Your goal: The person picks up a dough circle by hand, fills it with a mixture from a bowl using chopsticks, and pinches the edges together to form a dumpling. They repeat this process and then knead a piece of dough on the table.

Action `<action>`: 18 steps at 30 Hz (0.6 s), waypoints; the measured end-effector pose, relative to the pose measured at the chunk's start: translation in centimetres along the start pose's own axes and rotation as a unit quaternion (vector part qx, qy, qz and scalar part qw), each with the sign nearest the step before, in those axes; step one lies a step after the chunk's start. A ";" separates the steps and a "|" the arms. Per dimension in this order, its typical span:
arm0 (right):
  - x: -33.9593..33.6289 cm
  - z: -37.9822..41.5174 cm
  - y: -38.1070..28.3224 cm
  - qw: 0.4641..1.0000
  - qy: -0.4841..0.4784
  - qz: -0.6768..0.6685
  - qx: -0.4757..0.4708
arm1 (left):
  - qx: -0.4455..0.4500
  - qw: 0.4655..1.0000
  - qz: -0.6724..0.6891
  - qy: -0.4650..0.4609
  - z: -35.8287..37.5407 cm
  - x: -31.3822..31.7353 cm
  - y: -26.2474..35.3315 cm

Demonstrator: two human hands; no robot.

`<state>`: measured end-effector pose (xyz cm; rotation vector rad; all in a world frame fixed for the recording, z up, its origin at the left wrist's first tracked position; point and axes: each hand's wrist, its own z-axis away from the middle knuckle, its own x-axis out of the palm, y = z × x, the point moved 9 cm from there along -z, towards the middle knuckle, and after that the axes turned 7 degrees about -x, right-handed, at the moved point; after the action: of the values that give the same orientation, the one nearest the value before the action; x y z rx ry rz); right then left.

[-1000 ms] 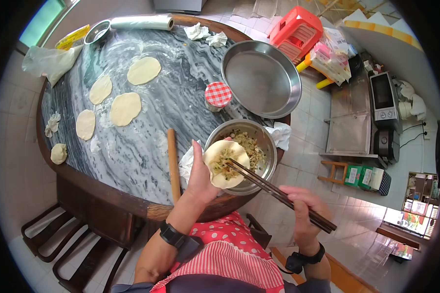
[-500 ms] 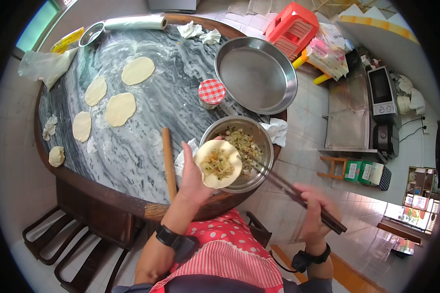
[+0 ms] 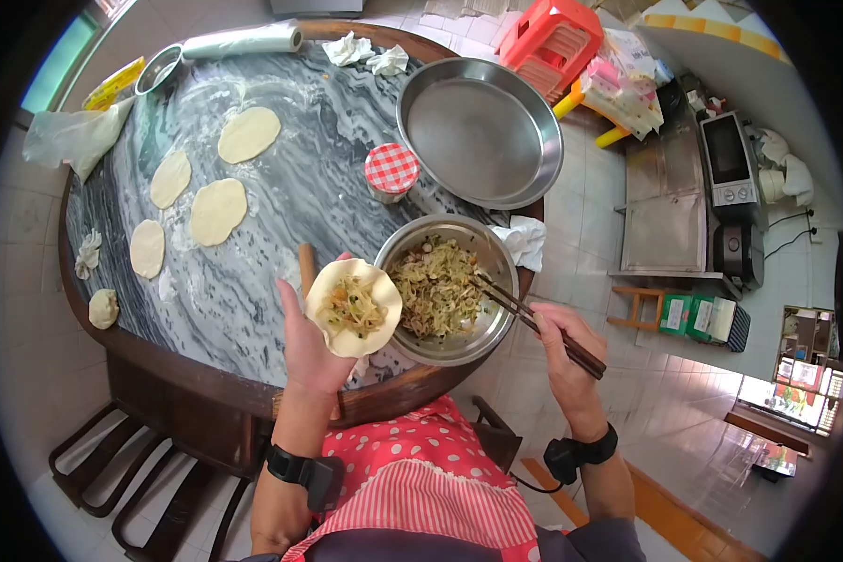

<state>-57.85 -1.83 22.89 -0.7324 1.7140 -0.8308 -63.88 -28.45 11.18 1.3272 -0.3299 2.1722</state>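
Note:
On my left hand (image 3: 311, 348) rests a round dough wrapper (image 3: 329, 332), cupped between palm and fingers, with a mound of shredded vegetable filling (image 3: 354, 307) in its middle. My right hand (image 3: 568, 351) grips a pair of dark chopsticks (image 3: 525, 317), whose tips reach over the right side of the steel mixing bowl (image 3: 496, 348). More of the same filling (image 3: 438, 286) lies inside that bowl. A wooden rolling pin (image 3: 306, 267) is mostly hidden behind my left hand and the wrapper.
Several flat dough rounds (image 3: 218, 212) and a dough lump (image 3: 103, 308) lie on the marble table (image 3: 281, 206). Beyond the bowl stand a jar with a checked lid (image 3: 391, 169) and a wide metal pan (image 3: 478, 131). Crumpled tissue (image 3: 522, 242) sits by the table's right edge.
My left hand has moved left with the filled wrapper, away from over the bowl. My right hand has come up and left, bringing the chopstick tips to the bowl's right side.

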 end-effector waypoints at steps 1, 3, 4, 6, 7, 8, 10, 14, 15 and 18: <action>0.1 -0.1 0.2 1.000 0.000 0.000 0.001 | 0.000 1.000 0.000 0.001 0.0 -0.1 0.0; 0.5 0.0 1.0 1.000 -0.001 -0.011 0.024 | 0.001 1.000 0.002 0.003 0.0 -0.2 0.1; 0.7 0.0 1.4 1.000 -0.001 -0.011 0.025 | 0.001 1.000 0.002 0.004 0.0 -0.3 0.1; 0.8 -0.1 1.5 1.000 0.009 -0.013 0.003 | -0.001 1.000 0.001 0.009 0.0 -0.3 0.0; 0.9 -0.2 1.5 1.000 0.008 -0.014 0.004 | -0.001 1.000 0.001 0.011 0.0 -0.3 0.0; 0.9 -0.2 1.5 1.000 0.017 -0.019 0.003 | -0.001 1.000 0.000 0.008 0.0 -0.3 0.0; 1.0 -0.3 1.6 0.999 0.025 -0.025 0.004 | -0.002 1.000 -0.001 0.007 0.0 -0.4 0.0; 1.8 -0.4 2.3 0.999 0.020 -0.020 0.018 | -0.009 1.000 0.008 0.001 -0.1 -0.2 -0.4; 1.9 -0.4 2.3 0.999 0.023 -0.023 0.014 | -0.010 1.000 0.009 0.012 -0.2 -0.2 -0.6; 2.0 -0.2 2.9 0.999 0.038 -0.027 0.010 | -0.023 0.999 0.029 0.010 -0.3 0.0 -1.2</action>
<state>-58.83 -1.72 19.46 -0.7451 1.7584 -0.9225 -63.43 -27.26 10.95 1.2842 -0.4122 2.2107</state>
